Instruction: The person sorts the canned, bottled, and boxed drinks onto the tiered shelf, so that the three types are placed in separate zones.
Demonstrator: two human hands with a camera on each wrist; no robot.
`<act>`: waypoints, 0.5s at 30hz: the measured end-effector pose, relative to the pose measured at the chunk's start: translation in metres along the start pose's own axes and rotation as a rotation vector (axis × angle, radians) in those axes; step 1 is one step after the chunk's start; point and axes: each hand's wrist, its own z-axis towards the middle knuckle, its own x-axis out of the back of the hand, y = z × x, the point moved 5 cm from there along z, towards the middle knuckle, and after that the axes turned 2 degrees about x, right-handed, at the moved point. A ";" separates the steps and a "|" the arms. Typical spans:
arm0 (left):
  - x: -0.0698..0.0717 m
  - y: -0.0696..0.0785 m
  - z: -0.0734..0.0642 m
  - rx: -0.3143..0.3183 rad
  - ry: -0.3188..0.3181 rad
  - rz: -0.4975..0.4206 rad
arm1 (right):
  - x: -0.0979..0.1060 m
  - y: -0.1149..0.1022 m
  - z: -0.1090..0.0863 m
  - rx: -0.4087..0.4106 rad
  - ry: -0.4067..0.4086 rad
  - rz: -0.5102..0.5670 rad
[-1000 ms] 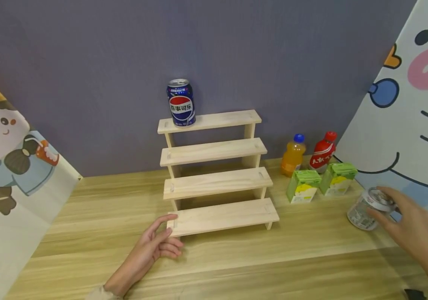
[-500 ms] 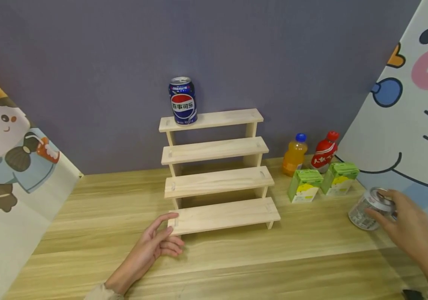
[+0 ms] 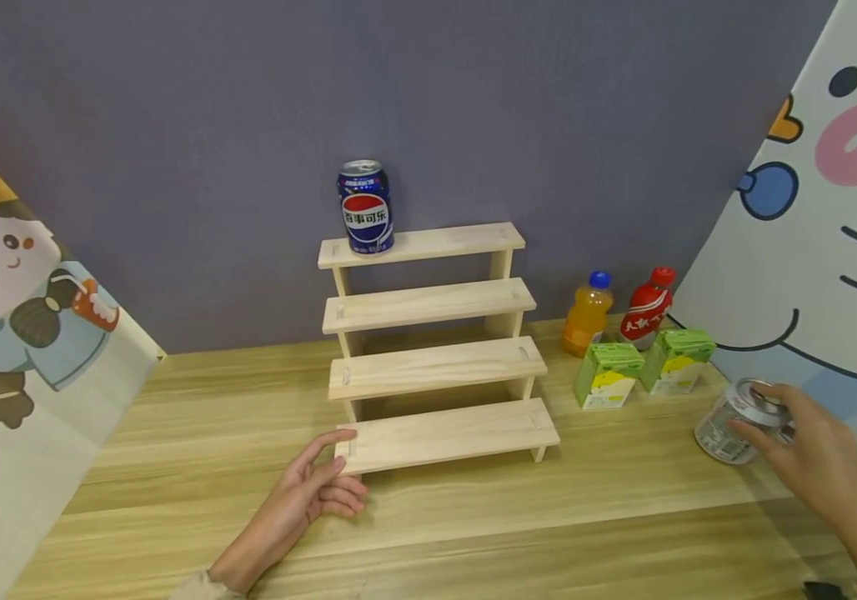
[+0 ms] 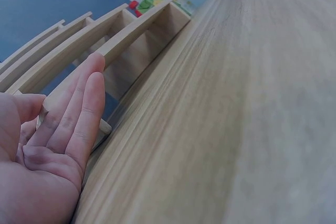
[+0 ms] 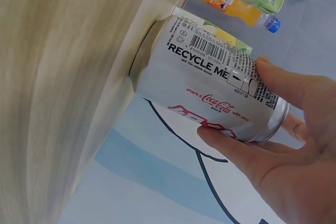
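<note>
At the bottom step's left end, my left hand (image 3: pixel 318 485) pinches the corner of the pale wooden step shelf (image 3: pixel 447 433), with thumb and index finger at the board and the other fingers below it. In the left wrist view this hand (image 4: pixel 58 145) lies along the shelf's end. At the right, my right hand (image 3: pixel 819 446) grips a silver-white Coca-Cola can (image 3: pixel 736 425) near its top. The right wrist view shows the thumb and fingers on opposite sides of the can (image 5: pixel 205 82), whose base is at or very near the table; any gap cannot be made out.
A blue Pepsi can (image 3: pixel 366 208) stands on the top step's left end. Right of the shelf are an orange drink bottle (image 3: pixel 588 317), a red bottle (image 3: pixel 646 308) and two green juice cartons (image 3: pixel 608 375). A grey wall (image 3: pixel 211 208) rises behind, with cartoon-printed panels at both sides.
</note>
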 end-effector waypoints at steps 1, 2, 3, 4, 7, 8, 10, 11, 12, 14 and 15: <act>0.000 0.000 0.000 0.002 0.002 -0.003 | 0.000 0.000 0.000 -0.002 0.000 0.000; 0.000 -0.001 0.000 0.001 0.002 -0.005 | 0.000 0.000 0.000 -0.006 0.000 0.004; 0.001 -0.002 0.000 0.005 0.009 -0.008 | 0.001 0.000 0.000 -0.010 -0.003 0.007; 0.001 -0.002 0.000 0.007 0.016 -0.010 | 0.001 0.001 0.001 -0.015 -0.007 0.007; 0.002 -0.003 0.001 0.001 0.023 -0.019 | 0.002 0.000 0.001 -0.024 -0.012 0.004; 0.002 -0.003 0.001 0.000 0.028 -0.019 | 0.002 0.000 0.001 -0.026 -0.012 0.006; 0.002 -0.003 0.001 -0.006 0.029 -0.022 | 0.003 -0.001 0.002 -0.032 -0.013 0.003; 0.002 -0.003 0.002 -0.009 0.026 -0.024 | 0.004 -0.002 0.003 -0.032 -0.010 0.002; 0.002 -0.003 0.002 -0.007 0.026 -0.020 | 0.005 -0.002 0.003 -0.031 -0.006 0.001; 0.002 -0.003 0.002 0.001 0.029 -0.018 | 0.007 -0.004 0.004 -0.023 0.008 0.004; 0.002 -0.003 0.002 0.002 0.024 -0.016 | 0.008 -0.005 0.005 -0.019 0.013 0.002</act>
